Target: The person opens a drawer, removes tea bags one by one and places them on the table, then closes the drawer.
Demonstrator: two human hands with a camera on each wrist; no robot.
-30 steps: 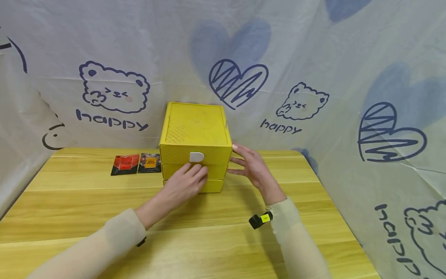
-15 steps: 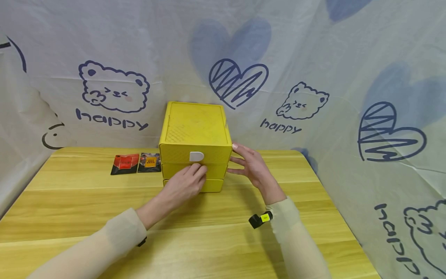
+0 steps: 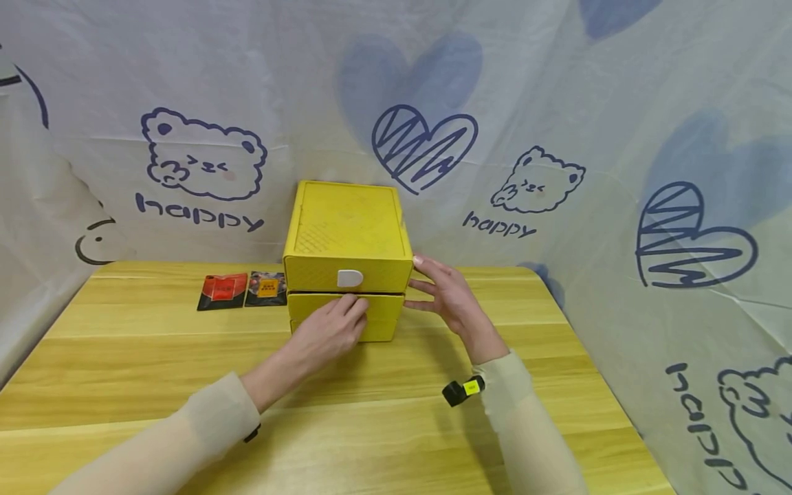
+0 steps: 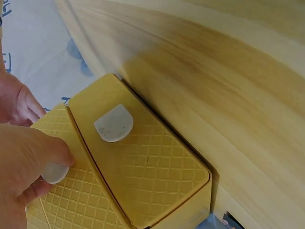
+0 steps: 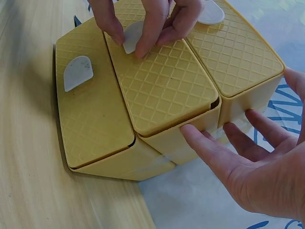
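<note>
A yellow three-tier drawer box (image 3: 349, 220) stands at the back of the table. My left hand (image 3: 328, 326) pinches the white pull tab (image 5: 132, 38) of the middle drawer (image 5: 176, 88) between thumb and fingers. That drawer sits slightly out, with a thin dark gap along its top edge. On the box's right side rests my right hand (image 3: 454, 302), its fingers (image 5: 209, 149) spread and touching the side wall. The bottom drawer (image 5: 95, 114), with its own white tab (image 5: 78, 73), is closed, and so is the top drawer (image 3: 377, 276).
Two small packets lie left of the box: a red and black packet (image 3: 221, 291) and a dark packet with an orange label (image 3: 266, 289). A white printed curtain (image 3: 334, 103) hangs behind the wooden table (image 3: 402, 440).
The middle drawer has come slightly forward, opening a dark gap beneath the top drawer. My left hand stays on its tab and has barely moved; my right hand has not moved.
</note>
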